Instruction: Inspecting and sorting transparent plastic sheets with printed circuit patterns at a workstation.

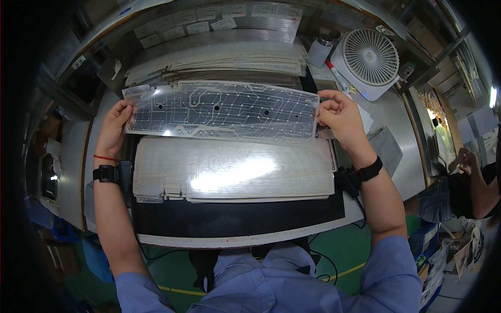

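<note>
A clear keyboard membrane sheet (pixel 224 110) with printed circuit lines and a few dark round spots is stretched between my two hands. My left hand (pixel 117 125) pinches its left edge between thumb and fingers. At the opposite end, my right hand (pixel 340 116) has thumb and fingers closed on the right edge. Just nearer to me, a stack of similar membrane sheets (pixel 235 161) lies flat, with bright glare across its middle. The held sheet's lower edge meets or overlaps the stack's far edge; I cannot tell if they touch.
Under the stack is a black mat (pixel 235 221). Behind stands another pile of sheets (pixel 219 57), with paper labels (pixel 198 28) above. At the back right are a white fan (pixel 369 60), a bottle (pixel 319 51) and a red marker (pixel 334 72). Another person's arm (pixel 476 185) shows at far right.
</note>
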A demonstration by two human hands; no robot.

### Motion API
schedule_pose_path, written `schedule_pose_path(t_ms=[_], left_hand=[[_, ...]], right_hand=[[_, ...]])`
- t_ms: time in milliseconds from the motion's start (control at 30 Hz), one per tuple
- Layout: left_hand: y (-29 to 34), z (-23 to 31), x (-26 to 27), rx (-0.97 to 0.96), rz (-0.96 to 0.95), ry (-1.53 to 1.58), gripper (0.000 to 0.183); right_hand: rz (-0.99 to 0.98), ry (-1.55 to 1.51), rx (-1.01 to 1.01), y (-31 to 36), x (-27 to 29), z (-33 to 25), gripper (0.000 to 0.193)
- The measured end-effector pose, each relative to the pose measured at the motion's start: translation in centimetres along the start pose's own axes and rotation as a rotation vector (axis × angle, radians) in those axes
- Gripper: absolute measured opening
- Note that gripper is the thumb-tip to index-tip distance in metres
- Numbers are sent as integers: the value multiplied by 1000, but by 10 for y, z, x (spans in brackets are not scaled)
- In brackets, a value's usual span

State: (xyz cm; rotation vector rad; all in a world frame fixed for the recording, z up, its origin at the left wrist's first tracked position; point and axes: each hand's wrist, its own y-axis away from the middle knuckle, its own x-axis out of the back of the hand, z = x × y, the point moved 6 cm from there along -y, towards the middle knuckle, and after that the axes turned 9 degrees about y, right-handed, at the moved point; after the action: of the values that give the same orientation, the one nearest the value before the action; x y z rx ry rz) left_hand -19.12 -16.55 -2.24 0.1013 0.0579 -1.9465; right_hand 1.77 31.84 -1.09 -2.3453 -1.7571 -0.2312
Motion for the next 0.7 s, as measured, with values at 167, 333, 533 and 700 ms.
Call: schedule_pose_path(t_ms=[167,333,533,700], left_hand=[[-1,-1,4,-15,-11,1,13],[1,1,-2,0,2,-4,13],[1,1,-2,3,3,-7,13],[0,0,2,-4,-8,-13,14]], right_hand=[[26,-13,-32,0,1,-4,41],[31,-51,-68,-1,3,0,42],[-7,-12,-17,0,-1,1,43],[1,-20,-33,0,-1,-2,43]])
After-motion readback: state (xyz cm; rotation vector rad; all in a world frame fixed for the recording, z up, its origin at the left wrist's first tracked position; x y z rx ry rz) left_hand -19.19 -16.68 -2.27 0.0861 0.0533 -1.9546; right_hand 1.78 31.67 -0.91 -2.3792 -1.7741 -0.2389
